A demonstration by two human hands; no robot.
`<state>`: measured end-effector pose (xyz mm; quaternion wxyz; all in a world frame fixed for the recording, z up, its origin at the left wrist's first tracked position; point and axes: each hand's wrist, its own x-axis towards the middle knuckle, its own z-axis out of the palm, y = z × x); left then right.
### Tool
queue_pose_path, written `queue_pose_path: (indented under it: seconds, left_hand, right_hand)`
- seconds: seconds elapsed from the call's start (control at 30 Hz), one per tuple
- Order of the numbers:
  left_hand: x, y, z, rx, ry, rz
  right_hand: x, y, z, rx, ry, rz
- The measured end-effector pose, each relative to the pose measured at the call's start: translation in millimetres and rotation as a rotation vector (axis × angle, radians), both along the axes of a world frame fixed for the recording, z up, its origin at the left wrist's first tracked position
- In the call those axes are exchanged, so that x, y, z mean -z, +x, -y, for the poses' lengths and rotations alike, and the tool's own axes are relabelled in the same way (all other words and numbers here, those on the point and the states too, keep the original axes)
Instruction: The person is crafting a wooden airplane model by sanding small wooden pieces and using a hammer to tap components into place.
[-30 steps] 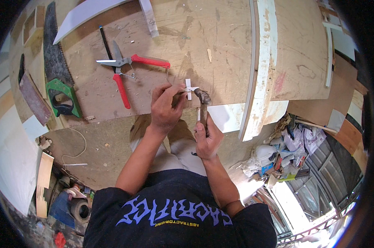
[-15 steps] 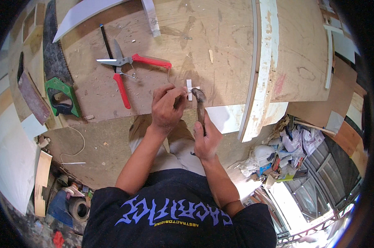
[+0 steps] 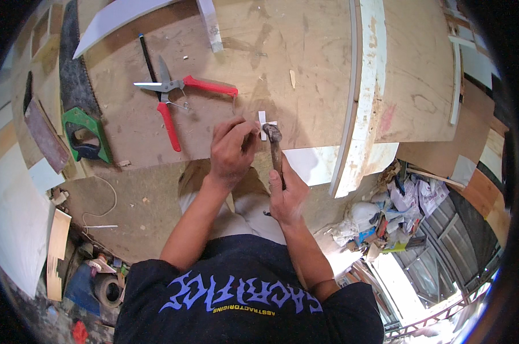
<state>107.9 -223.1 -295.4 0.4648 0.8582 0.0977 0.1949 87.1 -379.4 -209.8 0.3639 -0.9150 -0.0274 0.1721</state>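
Note:
A small white cross-shaped piece (image 3: 263,119) of thin strips lies near the front edge of the wooden worktable (image 3: 305,103). My left hand (image 3: 232,148) is closed in a pinch at the left arm of this cross; its fingertips hide that end. In my right hand (image 3: 289,195) is a hammer, the fingers wrapped round its handle (image 3: 277,159). The dark hammer head (image 3: 272,133) is over the cross's right side, covering part of it; whether they touch I cannot tell. Left of my hands lie spread snips with red handles (image 3: 169,127), across a black pen-like stick (image 3: 147,54).
A green-handled handsaw (image 3: 79,74) lies at the left, beside a curved brown strip (image 3: 46,135). White-painted boards (image 3: 365,97) cross the table on the right. A white angled frame piece (image 3: 128,22) sits at the far side. Bags and scraps (image 3: 380,212) are heaped at the lower right.
The hammer head has shifted slightly left and nearer to me, and its blur has gone. My left hand has stayed in place at the cross.

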Motion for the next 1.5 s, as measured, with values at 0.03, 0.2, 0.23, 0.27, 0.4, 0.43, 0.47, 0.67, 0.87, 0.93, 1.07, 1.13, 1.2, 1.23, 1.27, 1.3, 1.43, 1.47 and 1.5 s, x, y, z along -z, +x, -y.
queue_pose_path:
  seconds: [0.03, 0.2, 0.23, 0.27, 0.4, 0.43, 0.47, 0.67, 0.87, 0.93, 1.07, 1.13, 1.2, 1.23, 1.27, 1.3, 1.43, 1.47, 1.5]
  left_hand:
    - [1.0, 2.0, 0.0, -0.005, 0.009, -0.002]
    - [-0.2, 0.3, -0.2, 0.004, 0.004, -0.034]
    - [-1.3, 2.7, 0.2, 0.003, 0.01, -0.039]
    - [0.0, 2.7, 0.7, -0.002, 0.002, -0.033]
    - [2.2, 2.6, -0.3, 0.004, -0.014, -0.017]
    - [1.0, 2.7, 0.5, 0.009, -0.017, -0.016]
    - [0.7, 1.5, 0.7, 0.006, -0.015, -0.021]
    - [-0.1, 1.8, -0.3, 0.009, -0.05, -0.031]
    - [2.3, 1.2, -2.2, 0.017, -0.043, -0.015]
    - [1.8, 3.7, 0.1, 0.005, -0.03, -0.01]
    - [0.7, 2.0, -0.8, -0.007, -0.053, -0.036]
    - [0.2, 3.1, -0.2, -0.001, -0.063, -0.027]
    - [-0.7, 2.0, -1.2, -0.003, -0.055, -0.026]
    - [-0.5, 3.5, -2.0, -0.004, -0.052, -0.021]
    - [-0.2, 4.1, -1.8, -0.004, -0.056, -0.021]
    - [0.1, 4.4, -1.0, -0.004, -0.06, -0.021]
    - [1.1, 3.3, -1.3, 0.002, -0.075, -0.016]
    - [1.0, 3.1, -1.5, 0.001, -0.071, -0.021]
    - [0.8, 2.6, -1.9, -0.001, -0.068, -0.026]
  right_hand:
    - [2.6, 0.5, -0.9, -0.006, -0.011, 0.045]
    - [4.8, -6.3, 0.8, 0.039, 0.046, 0.025]
    - [3.4, -0.5, -1.2, 0.004, -0.009, 0.02]
    - [4.5, -3.1, 0.5, 0.029, 0.028, 0.006]
    - [8.4, -12.5, 4.6, 0.078, 0.095, 0.012]
    - [8.1, -11.3, 5.0, 0.067, 0.082, 0.028]
    - [8.4, -10.8, 4.9, 0.056, 0.07, 0.042]
    - [16.4, -17.5, 9.4, 0.06, 0.076, 0.102]
    - [-1.2, -11.6, 2.5, 0.068, 0.068, 0.039]
    - [-1.0, 1.5, -3.1, -0.041, -0.003, 0.176]
    - [-6.8, -4.9, -3.1, 0.097, 0.042, 0.012]
    - [-6.7, -5.2, -0.1, 0.089, 0.074, 0.053]
    - [-7.6, -5.2, 0.4, 0.034, 0.043, 0.069]
    - [-10.2, 0.1, -3.9, 0.008, 0.0, 0.046]
    - [-11.5, 3.5, -6.5, -0.019, -0.044, 0.022]
    - [-11.6, 1.7, -4.3, -0.003, -0.018, 0.044]
    - [-9.6, -0.8, -2.1, -0.052, -0.019, 0.176]
    - [-10.1, 5.6, -5.1, -0.094, -0.046, 0.228]
    - [-16.9, 11.1, -7.7, -0.08, -0.098, -0.003]
